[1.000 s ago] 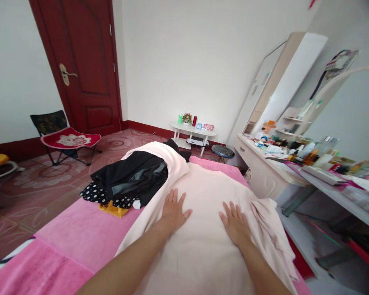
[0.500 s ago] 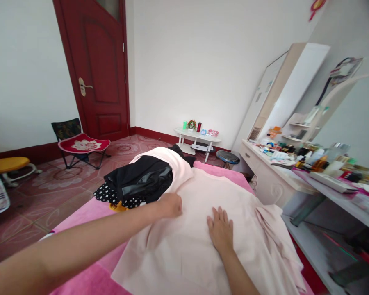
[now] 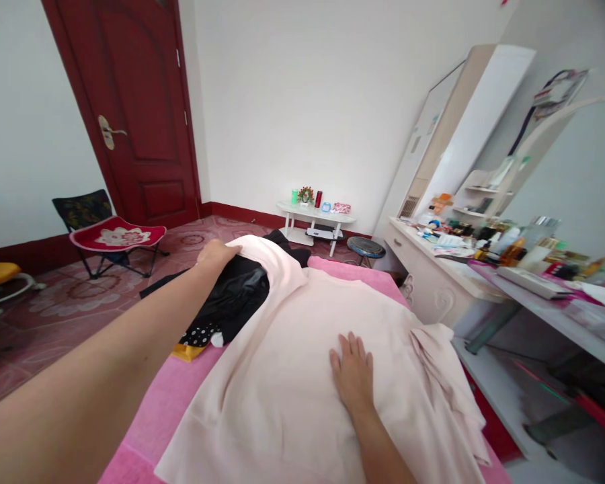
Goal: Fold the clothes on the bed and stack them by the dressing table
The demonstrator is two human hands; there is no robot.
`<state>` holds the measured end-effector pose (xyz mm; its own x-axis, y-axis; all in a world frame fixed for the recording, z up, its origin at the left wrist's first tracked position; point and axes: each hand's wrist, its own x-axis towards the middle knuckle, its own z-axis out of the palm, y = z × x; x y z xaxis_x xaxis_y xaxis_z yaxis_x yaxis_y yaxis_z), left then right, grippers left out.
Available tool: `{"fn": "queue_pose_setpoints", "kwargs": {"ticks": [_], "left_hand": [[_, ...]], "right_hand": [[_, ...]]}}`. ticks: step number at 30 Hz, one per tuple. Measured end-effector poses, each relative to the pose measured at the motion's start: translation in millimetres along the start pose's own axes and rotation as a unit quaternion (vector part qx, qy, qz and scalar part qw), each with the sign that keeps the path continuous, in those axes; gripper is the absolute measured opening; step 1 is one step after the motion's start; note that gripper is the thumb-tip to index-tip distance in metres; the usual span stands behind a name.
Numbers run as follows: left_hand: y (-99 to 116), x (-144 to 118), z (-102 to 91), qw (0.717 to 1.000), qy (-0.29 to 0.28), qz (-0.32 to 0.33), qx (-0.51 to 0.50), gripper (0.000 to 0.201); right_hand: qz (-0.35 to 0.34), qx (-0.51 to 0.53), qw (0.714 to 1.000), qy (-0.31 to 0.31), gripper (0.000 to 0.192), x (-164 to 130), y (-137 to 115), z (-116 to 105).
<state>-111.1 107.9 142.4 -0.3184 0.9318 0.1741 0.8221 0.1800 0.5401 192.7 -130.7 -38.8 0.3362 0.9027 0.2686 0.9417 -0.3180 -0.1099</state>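
A pale pink long-sleeved top [image 3: 287, 376] lies spread over a pink bedcover [image 3: 151, 417]. My left hand [image 3: 218, 255] reaches out to the far left, its fingers closed on the end of the top's left sleeve [image 3: 262, 252], which drapes over a pile of dark clothes [image 3: 242, 292]. Flat on the middle of the top rests my right hand [image 3: 353, 373], fingers slightly spread, holding nothing. The other sleeve [image 3: 441, 363] lies bunched and creased at the right.
Yellow cloth [image 3: 187, 352] and dotted black cloth show under the pile. On the right stands a dressing table [image 3: 428, 259] crowded with bottles. A low white table [image 3: 315, 214], a round stool [image 3: 366, 247] and a red folding chair [image 3: 118, 234] stand beyond the bed.
My left hand has moved from the top's left side out to the sleeve end over the dark pile. My right hand stays flat on the top. The view has shifted slightly.
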Motion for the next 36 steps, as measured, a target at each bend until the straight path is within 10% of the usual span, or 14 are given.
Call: {"fn": "queue_pose_setpoints", "kwargs": {"ticks": [5,8,11,16,21,29,36], "left_hand": [[12.7,7.7,12.5,0.999,0.023,0.025,-0.016,0.028],[51.1,-2.3,7.9,0.983,0.096,0.151,-0.037,0.025],[105.6,-33.7,3.9,0.910,0.126,0.389,-0.061,0.024],[148.1,-129.7,36.2,0.733,-0.141,0.665,-0.022,0.033],[65.8,-210.5,79.5,0.708,-0.312,0.633,0.016,0.051],[-93.0,-222.9,43.3,0.884,-0.200,0.422,0.006,0.063],[-146.1,-226.2,16.5,0.947,-0.243,0.209,-0.001,0.056]], "right_hand": [[-0.016,0.028,0.999,0.025,0.043,-0.1,-2.3,-7.6],[-0.097,0.089,0.991,0.027,0.037,-2.1,-5.9,-16.3],[-0.158,0.153,0.975,0.028,0.034,-5.2,-9.0,-23.9],[-0.178,0.194,0.964,0.030,0.032,-9.6,-9.6,-30.0],[-0.186,0.211,0.959,0.035,0.027,-10.4,-7.8,-29.0],[-0.147,0.277,0.947,0.064,0.032,-9.7,-4.6,-13.0],[-0.092,0.213,0.972,0.045,0.061,6.6,-18.9,-5.9]]}}
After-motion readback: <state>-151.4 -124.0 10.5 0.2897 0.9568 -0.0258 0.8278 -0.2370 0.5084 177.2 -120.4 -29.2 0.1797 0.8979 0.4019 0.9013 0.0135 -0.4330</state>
